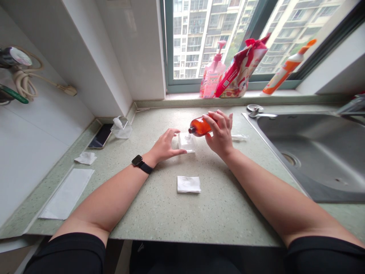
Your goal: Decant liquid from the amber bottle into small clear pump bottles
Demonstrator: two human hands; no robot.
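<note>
Holding tilted orange bottle (202, 126): right hand (221, 133), neck (191, 130) toward 8-9 o'clock at clear box (185, 141); left hand (167, 145) grips box from 9 o'clock.

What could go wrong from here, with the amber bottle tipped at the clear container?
The amber bottle is tipped in the right hand, so any liquid might miss the clear container and wet the countertop. The left hand curves around the container; a nudge could shift it. A spill might also reach the folded tissue nearer the person.
</note>
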